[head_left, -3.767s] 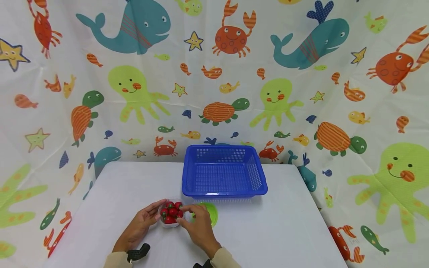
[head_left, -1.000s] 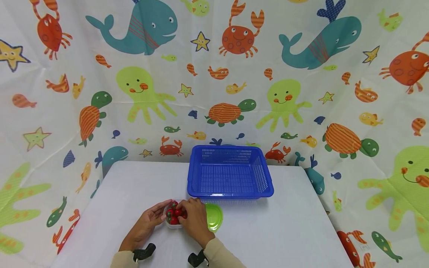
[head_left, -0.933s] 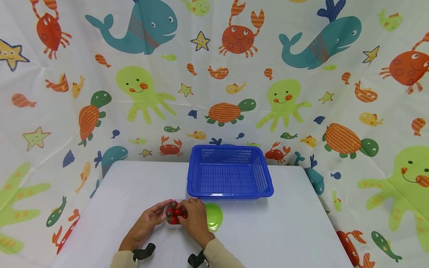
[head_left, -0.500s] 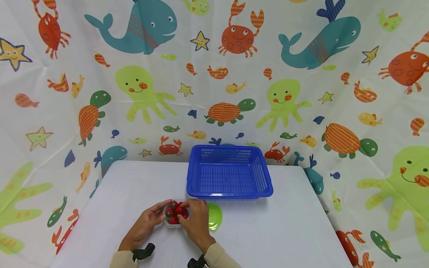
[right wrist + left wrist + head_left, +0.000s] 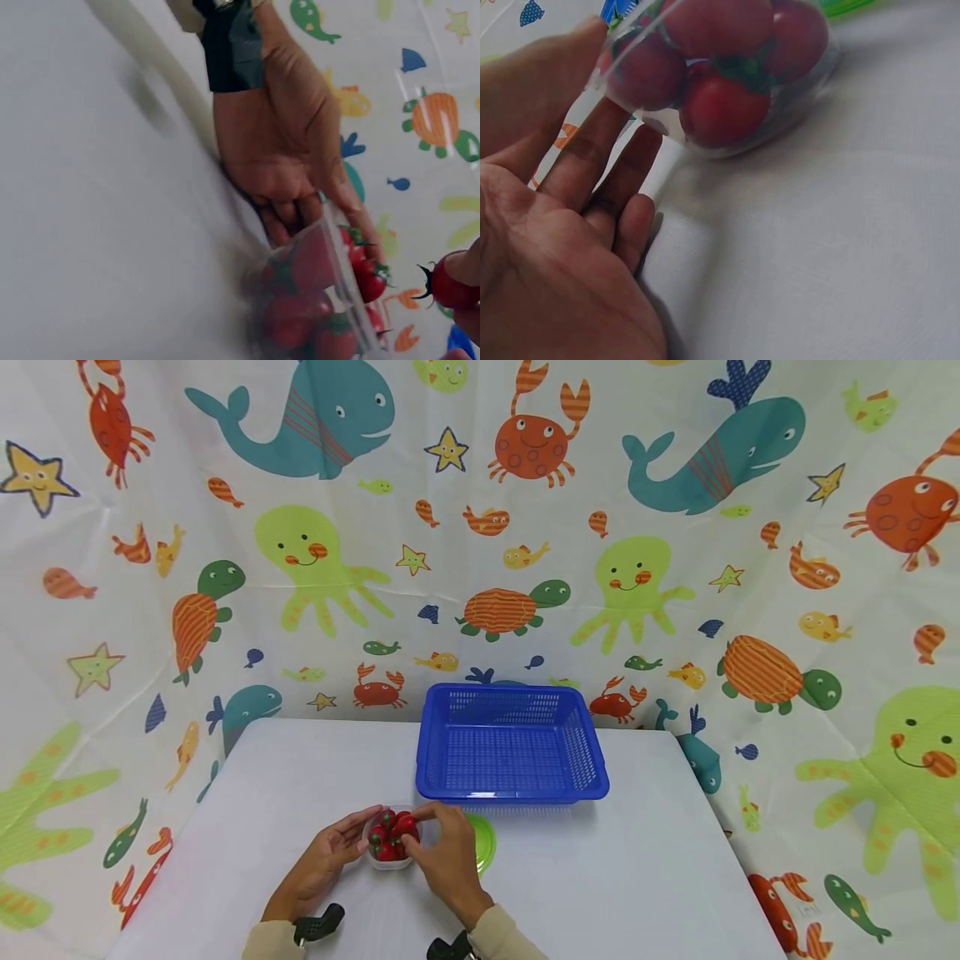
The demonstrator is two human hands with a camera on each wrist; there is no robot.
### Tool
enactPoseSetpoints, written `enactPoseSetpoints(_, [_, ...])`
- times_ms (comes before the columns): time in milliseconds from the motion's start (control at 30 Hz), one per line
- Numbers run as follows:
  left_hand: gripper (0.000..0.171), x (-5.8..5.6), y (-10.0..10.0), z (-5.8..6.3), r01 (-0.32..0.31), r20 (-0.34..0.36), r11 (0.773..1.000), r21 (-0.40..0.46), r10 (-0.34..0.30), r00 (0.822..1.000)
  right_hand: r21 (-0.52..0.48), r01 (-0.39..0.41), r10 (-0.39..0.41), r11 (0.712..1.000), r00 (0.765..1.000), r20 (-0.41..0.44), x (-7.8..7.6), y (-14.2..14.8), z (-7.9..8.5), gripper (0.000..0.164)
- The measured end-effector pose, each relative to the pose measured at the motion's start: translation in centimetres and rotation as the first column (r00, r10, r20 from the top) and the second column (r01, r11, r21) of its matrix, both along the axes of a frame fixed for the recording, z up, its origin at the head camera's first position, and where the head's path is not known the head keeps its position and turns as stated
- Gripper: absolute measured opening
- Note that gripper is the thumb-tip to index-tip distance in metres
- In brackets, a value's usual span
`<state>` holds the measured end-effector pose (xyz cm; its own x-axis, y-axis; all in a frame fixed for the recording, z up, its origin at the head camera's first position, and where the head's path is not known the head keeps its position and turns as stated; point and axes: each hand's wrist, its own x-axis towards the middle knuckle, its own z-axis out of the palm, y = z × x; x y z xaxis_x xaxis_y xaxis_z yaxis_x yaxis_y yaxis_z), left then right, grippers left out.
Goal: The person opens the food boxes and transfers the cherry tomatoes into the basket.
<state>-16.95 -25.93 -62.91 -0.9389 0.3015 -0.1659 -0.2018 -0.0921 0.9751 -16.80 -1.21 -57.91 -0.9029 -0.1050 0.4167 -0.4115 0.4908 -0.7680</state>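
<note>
A clear plastic container (image 5: pixel 390 865) of small red tomatoes (image 5: pixel 385 852) with green tops sits on the white table. My left hand (image 5: pixel 324 857) rests against its left side, fingers extended and touching the wall; in the left wrist view, the left hand (image 5: pixel 562 225) shows its palm with fingertips at the container. Over the container's right edge, my right hand (image 5: pixel 450 857) pinches one tomato (image 5: pixel 452 283) between thumb and finger. In the right wrist view that tomato is outside the rim, apart from the others. A round green lid (image 5: pixel 486 843) lies partly hidden behind the right hand.
A blue perforated basket (image 5: pixel 512 793) stands at the back of the white table (image 5: pixel 615 860), just beyond the lid. Behind it hangs a white curtain (image 5: pixel 450 539) printed with sea animals.
My right hand dipped into the tomatoes about a second ago; now it has drawn slightly up and back with a tomato pinched. The left hand has stayed against the container.
</note>
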Motion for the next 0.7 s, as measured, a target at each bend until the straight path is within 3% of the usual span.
enactPoseSetpoints(267, [0.063, 0.0, 0.0, 0.0, 0.0, -0.002, 1.0, -0.009, 0.0, 1.0, -0.172, -0.039, 0.065, 0.984, 0.987, 0.148, -0.1, 1.1, 2.8, 0.034])
enactPoseSetpoints(700, [0.062, 0.0, 0.0, 0.0, -0.001, 0.005, 1.0, -0.008, 0.001, 1.0, -0.338, -0.045, 0.127, 0.94, 0.966, 0.226, -2.6, 3.1, 5.8, 0.033])
